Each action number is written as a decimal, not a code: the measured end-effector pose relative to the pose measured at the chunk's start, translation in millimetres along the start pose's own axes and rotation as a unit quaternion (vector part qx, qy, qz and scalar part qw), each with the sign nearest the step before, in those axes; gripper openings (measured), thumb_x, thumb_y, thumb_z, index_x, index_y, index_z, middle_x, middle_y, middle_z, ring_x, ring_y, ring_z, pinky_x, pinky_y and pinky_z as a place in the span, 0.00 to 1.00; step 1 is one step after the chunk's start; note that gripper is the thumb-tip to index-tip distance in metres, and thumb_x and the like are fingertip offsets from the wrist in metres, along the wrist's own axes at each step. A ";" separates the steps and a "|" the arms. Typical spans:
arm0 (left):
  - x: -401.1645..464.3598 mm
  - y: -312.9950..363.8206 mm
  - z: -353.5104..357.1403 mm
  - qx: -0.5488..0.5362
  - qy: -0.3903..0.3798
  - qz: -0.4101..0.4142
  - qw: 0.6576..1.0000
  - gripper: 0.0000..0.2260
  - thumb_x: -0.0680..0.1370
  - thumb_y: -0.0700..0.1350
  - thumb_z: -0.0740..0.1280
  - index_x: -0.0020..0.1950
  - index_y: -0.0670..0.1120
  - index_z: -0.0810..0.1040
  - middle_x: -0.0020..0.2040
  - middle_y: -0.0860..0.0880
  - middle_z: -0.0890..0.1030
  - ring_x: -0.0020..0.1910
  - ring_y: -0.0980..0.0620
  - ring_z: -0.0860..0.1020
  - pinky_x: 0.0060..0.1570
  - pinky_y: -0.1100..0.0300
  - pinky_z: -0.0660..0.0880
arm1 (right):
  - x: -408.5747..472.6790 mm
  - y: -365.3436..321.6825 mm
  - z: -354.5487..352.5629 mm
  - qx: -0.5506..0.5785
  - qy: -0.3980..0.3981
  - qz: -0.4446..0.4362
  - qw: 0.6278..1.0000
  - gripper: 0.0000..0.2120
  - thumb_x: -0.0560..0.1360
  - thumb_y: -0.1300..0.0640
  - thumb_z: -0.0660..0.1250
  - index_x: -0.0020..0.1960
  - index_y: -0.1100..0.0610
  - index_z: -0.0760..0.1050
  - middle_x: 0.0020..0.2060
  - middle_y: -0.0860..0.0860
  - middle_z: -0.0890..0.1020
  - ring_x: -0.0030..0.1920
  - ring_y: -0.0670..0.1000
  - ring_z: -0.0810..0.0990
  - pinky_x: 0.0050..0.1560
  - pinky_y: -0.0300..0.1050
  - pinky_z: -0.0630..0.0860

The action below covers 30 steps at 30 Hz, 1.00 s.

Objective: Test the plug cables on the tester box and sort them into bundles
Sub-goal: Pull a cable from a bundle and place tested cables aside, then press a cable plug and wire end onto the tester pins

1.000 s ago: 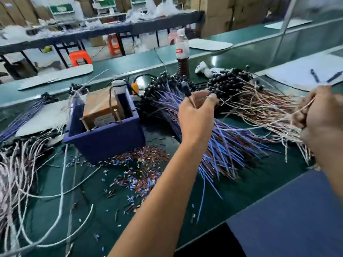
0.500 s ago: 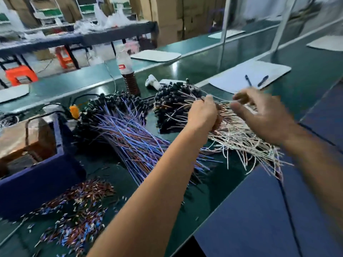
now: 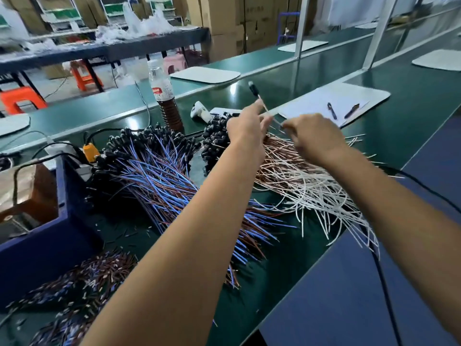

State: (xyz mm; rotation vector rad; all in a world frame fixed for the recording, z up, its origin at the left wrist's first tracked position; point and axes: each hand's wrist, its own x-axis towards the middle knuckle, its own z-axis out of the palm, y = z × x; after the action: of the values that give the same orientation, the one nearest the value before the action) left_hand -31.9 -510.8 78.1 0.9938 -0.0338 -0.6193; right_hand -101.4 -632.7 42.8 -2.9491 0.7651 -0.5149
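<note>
both hands were raised over the pile of white and copper cables (image 3: 306, 181) on the green desk (image 3: 411, 101). the left hand (image 3: 245, 127) pinched one thin cable (image 3: 262, 103) between thumb and fingers, and the black plug (image 3: 253, 88) of this cable pointed up and away, above the hand. the right hand (image 3: 313, 136) was just beside the left one, with its fingers curled and pinching the same cable lower down, near the point where it ran back to the pile. the two hands were close but did not touch each other.

the white and copper pile lay under the hands, with its black plugs gathered at the far side and its loose white ends spread toward the near edge of the desk. to the left of it lay a second bundle, the blue and brown cables (image 3: 159, 178), also with black plugs at the far end and the wire ends fanned toward the person. the left forearm crossed over this bundle.

at the far left stood a dark blue bin (image 3: 62, 221) with a brown tester box (image 3: 27, 193) inside; only a part of it was visible. in front of the bin, many short cut wire pieces (image 3: 82, 283) lay scattered on the desk. behind the bundles stood a plastic bottle (image 3: 164, 101) with dark liquid, and beside it a small white device (image 3: 200, 112). on the right, two pens (image 3: 341, 111) rested on a white sheet (image 3: 349, 101).
</note>
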 end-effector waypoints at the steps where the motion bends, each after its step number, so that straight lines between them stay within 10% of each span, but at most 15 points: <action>1: -2.3 -0.8 -5.4 0.015 0.024 -0.009 1.000 0.14 0.81 0.37 0.68 0.65 0.34 0.73 0.58 0.37 0.77 0.50 0.45 0.80 0.60 0.53 0.81 | 3.0 -0.7 14.5 -0.033 -0.054 0.007 0.998 0.19 0.86 0.47 0.57 0.73 0.50 0.74 0.64 0.61 0.79 0.64 0.63 0.76 0.62 0.59 0.76; 4: -7.0 -7.4 -26.4 0.046 0.032 -0.009 0.998 0.02 0.80 0.35 0.66 0.51 0.37 0.77 0.43 0.42 0.82 0.46 0.47 0.79 0.57 0.55 0.79 | 1.8 2.4 50.2 -0.036 -0.185 0.018 0.982 0.34 0.84 0.35 0.49 0.85 0.47 0.47 0.82 0.55 0.58 0.81 0.58 0.58 0.77 0.68 0.58; 7: -17.1 -10.4 -48.0 0.045 -0.009 -0.018 0.999 0.06 0.80 0.32 0.64 0.44 0.36 0.78 0.40 0.41 0.82 0.45 0.44 0.81 0.60 0.54 0.79 | 1.1 7.9 58.4 -0.038 -0.187 0.027 0.981 0.38 0.81 0.29 0.44 0.85 0.46 0.41 0.84 0.51 0.49 0.83 0.54 0.51 0.78 0.73 0.48; 13: -61.1 8.2 -94.0 0.091 -0.149 -0.003 0.985 0.07 0.83 0.35 0.61 0.50 0.36 0.79 0.51 0.35 0.85 0.48 0.41 0.83 0.47 0.59 0.83 | -13.5 -29.2 40.9 0.045 -0.026 0.038 0.998 0.36 0.82 0.34 0.54 0.81 0.57 0.61 0.79 0.59 0.66 0.79 0.60 0.64 0.77 0.67 0.61; 17: -96.2 41.9 -156.3 0.151 -0.225 0.023 0.962 0.08 0.83 0.35 0.62 0.48 0.39 0.79 0.48 0.38 0.85 0.39 0.44 0.85 0.39 0.60 0.83 | -38.8 -115.3 27.0 0.167 0.139 -0.093 0.972 0.15 0.82 0.48 0.64 0.55 0.59 0.82 0.48 0.59 0.85 0.51 0.61 0.81 0.51 0.56 0.76; 22: -132.2 76.6 -242.7 0.352 -0.180 0.038 0.918 0.08 0.82 0.36 0.66 0.43 0.41 0.79 0.40 0.40 0.85 0.34 0.46 0.83 0.32 0.61 0.79 | -92.7 -220.6 15.5 0.215 0.041 -0.249 0.944 0.13 0.75 0.49 0.62 0.36 0.54 0.75 0.32 0.54 0.81 0.34 0.57 0.76 0.35 0.50 0.71; 30: -216.5 152.0 -386.4 0.627 -0.044 -0.134 0.766 0.10 0.81 0.39 0.63 0.43 0.39 0.82 0.39 0.40 0.87 0.31 0.50 0.82 0.28 0.64 0.73 | -165.8 -402.7 45.3 0.101 -0.158 -0.463 0.866 0.08 0.72 0.56 0.71 0.51 0.53 0.80 0.48 0.56 0.82 0.47 0.63 0.82 0.38 0.48 0.73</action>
State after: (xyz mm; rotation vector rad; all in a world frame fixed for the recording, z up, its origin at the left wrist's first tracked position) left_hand -23.3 -44.6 35.6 2.3064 -0.4487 -0.9163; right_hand -36.0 -201.6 2.5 -2.8845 -0.7428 -0.0925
